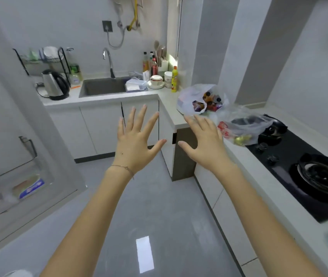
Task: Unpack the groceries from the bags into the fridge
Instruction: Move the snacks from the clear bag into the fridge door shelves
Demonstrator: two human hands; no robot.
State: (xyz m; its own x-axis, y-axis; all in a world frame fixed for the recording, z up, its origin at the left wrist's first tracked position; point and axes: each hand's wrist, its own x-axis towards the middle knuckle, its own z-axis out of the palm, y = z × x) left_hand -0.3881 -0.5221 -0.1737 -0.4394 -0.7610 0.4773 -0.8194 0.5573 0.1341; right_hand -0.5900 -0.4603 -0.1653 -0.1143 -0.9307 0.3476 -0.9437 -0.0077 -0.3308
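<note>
The countertop carries a white bag, a clear bag and a kettle.

My left hand and right hand hang side by side above the floor, before the counter corner. The fridge door stands to my left. Beyond it, the kettle sits on the counter, left of the sink. On my right, one grocery bag lies on the counter; a second bag, right of it, lies partly on the hob.

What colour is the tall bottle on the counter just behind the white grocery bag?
The bottle is yellow with an orange cap; head view shows it best.
</note>
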